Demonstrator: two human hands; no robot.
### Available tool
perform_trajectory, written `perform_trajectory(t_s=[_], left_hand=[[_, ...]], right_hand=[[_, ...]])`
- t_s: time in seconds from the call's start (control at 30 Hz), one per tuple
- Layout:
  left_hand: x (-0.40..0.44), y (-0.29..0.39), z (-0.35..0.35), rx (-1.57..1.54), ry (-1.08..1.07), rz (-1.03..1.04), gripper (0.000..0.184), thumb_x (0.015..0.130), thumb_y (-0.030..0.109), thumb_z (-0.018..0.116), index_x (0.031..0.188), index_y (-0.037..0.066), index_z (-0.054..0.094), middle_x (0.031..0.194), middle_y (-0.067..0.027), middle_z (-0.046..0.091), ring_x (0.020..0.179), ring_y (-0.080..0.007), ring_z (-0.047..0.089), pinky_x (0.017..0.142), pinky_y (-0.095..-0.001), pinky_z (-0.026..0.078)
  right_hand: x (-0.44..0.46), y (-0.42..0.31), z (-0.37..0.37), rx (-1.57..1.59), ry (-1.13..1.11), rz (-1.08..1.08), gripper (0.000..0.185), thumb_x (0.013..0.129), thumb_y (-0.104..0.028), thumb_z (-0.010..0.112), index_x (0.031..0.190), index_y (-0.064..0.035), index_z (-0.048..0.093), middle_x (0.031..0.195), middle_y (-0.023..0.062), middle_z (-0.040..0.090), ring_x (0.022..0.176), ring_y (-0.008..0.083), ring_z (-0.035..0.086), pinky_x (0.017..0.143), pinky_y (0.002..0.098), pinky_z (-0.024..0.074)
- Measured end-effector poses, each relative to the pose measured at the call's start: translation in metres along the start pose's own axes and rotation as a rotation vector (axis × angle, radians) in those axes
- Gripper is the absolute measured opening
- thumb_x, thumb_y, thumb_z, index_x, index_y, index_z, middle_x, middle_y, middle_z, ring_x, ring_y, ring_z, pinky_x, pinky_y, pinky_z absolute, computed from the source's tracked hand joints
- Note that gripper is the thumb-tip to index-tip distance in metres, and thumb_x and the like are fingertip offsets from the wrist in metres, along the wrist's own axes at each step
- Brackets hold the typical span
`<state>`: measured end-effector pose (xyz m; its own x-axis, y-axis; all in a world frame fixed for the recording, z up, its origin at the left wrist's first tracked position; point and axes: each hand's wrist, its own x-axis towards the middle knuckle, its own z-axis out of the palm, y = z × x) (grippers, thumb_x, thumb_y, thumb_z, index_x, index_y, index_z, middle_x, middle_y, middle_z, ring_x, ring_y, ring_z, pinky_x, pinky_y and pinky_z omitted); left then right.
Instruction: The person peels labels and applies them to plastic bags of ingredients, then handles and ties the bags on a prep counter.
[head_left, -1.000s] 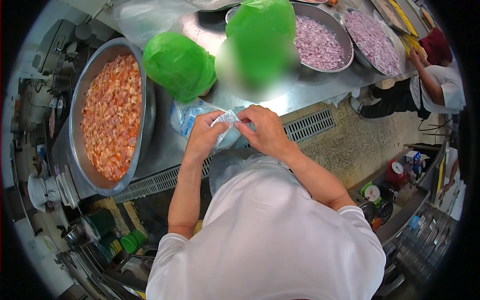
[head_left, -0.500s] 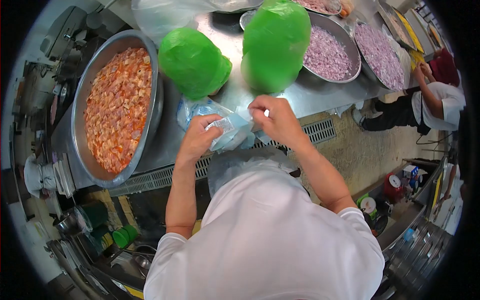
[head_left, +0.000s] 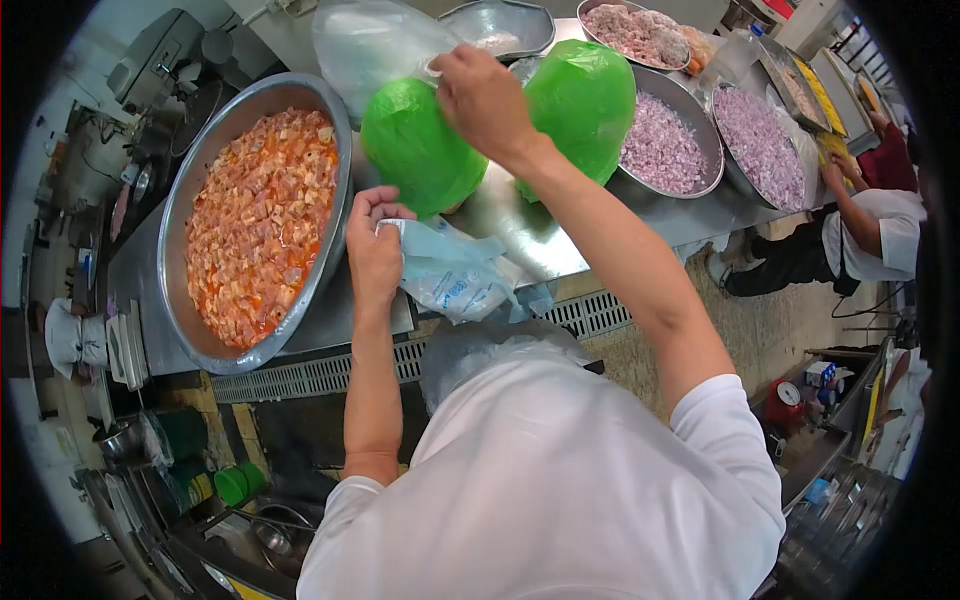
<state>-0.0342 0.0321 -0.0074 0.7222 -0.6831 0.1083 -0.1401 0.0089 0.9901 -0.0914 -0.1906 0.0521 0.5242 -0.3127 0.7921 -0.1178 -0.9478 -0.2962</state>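
My left hand (head_left: 375,245) grips the top edge of a light blue plastic packet (head_left: 455,275) at the front edge of the metal table. My right hand (head_left: 487,100) is raised above the table, over the gap between two green plastic bundles. Its fingers are closed on a small whitish scrap (head_left: 434,66). The left green bundle (head_left: 410,150) lies just beyond my left hand, and the right green bundle (head_left: 583,110) is to the right of my right wrist. Left of my left hand stands a large metal basin (head_left: 347,150) of diced orange-red meat (head_left: 262,235).
Two metal bowls of chopped purplish onion (head_left: 662,145) (head_left: 760,145) stand to the right, with a bowl of minced meat (head_left: 635,35) behind. A clear plastic bag (head_left: 375,45) lies at the back. A person in white (head_left: 870,235) works at the far right.
My right hand has left the packet and moved up and away over the green bundles. My left hand still grips the packet, which now hangs more spread out. The view has shifted slightly.
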Motion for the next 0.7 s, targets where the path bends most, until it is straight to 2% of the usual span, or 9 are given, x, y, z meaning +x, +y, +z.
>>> perform_trajectory(t_s=[0.1, 0.13, 0.23, 0.33, 0.43, 0.47, 0.57, 0.7], left_hand=[[0.01, 0.01, 0.009, 0.133, -0.025, 0.067, 0.06, 0.08, -0.007, 0.038, 0.139, -0.002, 0.042, 0.101, -0.0108, 0.064, 0.08, -0.011, 0.058, 0.071, -0.022, 0.047], [0.014, 0.008, 0.011, 0.164, 0.004, 0.104, 0.062, 0.08, -0.008, 0.037, 0.142, -0.003, 0.04, 0.101, -0.0104, 0.064, 0.08, -0.0106, 0.058, 0.07, -0.0222, 0.046], [0.019, 0.004, 0.009, 0.153, -0.008, 0.114, 0.06, 0.08, -0.008, 0.037, 0.14, -0.003, 0.042, 0.101, -0.0101, 0.064, 0.081, -0.011, 0.058, 0.071, -0.0227, 0.046], [0.019, 0.002, 0.012, 0.131, 0.052, 0.136, 0.055, 0.081, -0.007, 0.038, 0.135, -0.004, 0.046, 0.1, -0.0093, 0.064, 0.081, -0.0101, 0.057, 0.072, -0.0223, 0.045], [0.024, 0.0, 0.008, 0.061, 0.083, 0.13, 0.052, 0.079, -0.007, 0.039, 0.13, -0.005, 0.049, 0.095, -0.0077, 0.063, 0.08, -0.009, 0.056, 0.073, -0.0219, 0.044], [0.026, 0.002, 0.006, 0.047, 0.102, 0.141, 0.049, 0.081, -0.006, 0.041, 0.129, -0.005, 0.05, 0.093, -0.0071, 0.063, 0.08, -0.0086, 0.055, 0.072, -0.0218, 0.043], [0.03, 0.006, 0.006, 0.014, 0.169, 0.185, 0.04, 0.086, -0.002, 0.046, 0.126, -0.005, 0.052, 0.087, -0.0057, 0.061, 0.079, -0.0091, 0.055, 0.073, -0.0228, 0.044], [0.035, 0.017, 0.012, 0.065, 0.246, 0.275, 0.036, 0.092, 0.007, 0.058, 0.125, -0.006, 0.054, 0.085, -0.0056, 0.059, 0.076, -0.0118, 0.056, 0.075, -0.026, 0.046]], right_hand=[[-0.013, -0.01, 0.0, 0.109, -0.13, -0.103, 0.022, 0.085, -0.01, 0.066, 0.106, -0.0048, 0.065, 0.101, 0.0104, 0.066, 0.094, 0.0309, 0.064, 0.077, 0.0418, 0.0547], [-0.014, -0.01, -0.004, 0.154, -0.169, -0.102, 0.032, 0.086, -0.015, 0.069, 0.115, -0.0039, 0.063, 0.107, 0.0132, 0.064, 0.099, 0.0322, 0.062, 0.084, 0.042, 0.053], [-0.019, -0.011, -0.018, 0.162, -0.209, -0.158, 0.049, 0.088, -0.027, 0.069, 0.127, 0.001, 0.056, 0.118, 0.0204, 0.06, 0.109, 0.0378, 0.058, 0.095, 0.0452, 0.0469], [-0.031, -0.008, -0.005, 0.273, -0.023, -0.033, 0.07, 0.091, -0.036, 0.066, 0.14, 0.0085, 0.041, 0.136, 0.0284, 0.05, 0.122, 0.0439, 0.05, 0.105, 0.0476, 0.0397], [-0.058, -0.015, 0.004, 0.139, -0.154, -0.104, 0.077, 0.092, -0.037, 0.065, 0.143, 0.0124, 0.034, 0.145, 0.0327, 0.04, 0.129, 0.0485, 0.044, 0.109, 0.0515, 0.0351], [-0.065, -0.019, 0.003, 0.203, -0.174, -0.07, 0.078, 0.093, -0.036, 0.064, 0.145, 0.0116, 0.032, 0.149, 0.0329, 0.035, 0.133, 0.0503, 0.039, 0.111, 0.0527, 0.0322], [-0.062, -0.022, 0.003, 0.293, 0.01, 0.038, 0.08, 0.093, -0.037, 0.063, 0.148, 0.01, 0.028, 0.152, 0.0326, 0.03, 0.138, 0.0499, 0.033, 0.114, 0.0528, 0.029], [-0.061, -0.025, 0.008, 0.17, -0.12, -0.019, 0.08, 0.096, -0.039, 0.059, 0.152, 0.0063, 0.024, 0.155, 0.0314, 0.027, 0.142, 0.0496, 0.029, 0.115, 0.0532, 0.0268]])
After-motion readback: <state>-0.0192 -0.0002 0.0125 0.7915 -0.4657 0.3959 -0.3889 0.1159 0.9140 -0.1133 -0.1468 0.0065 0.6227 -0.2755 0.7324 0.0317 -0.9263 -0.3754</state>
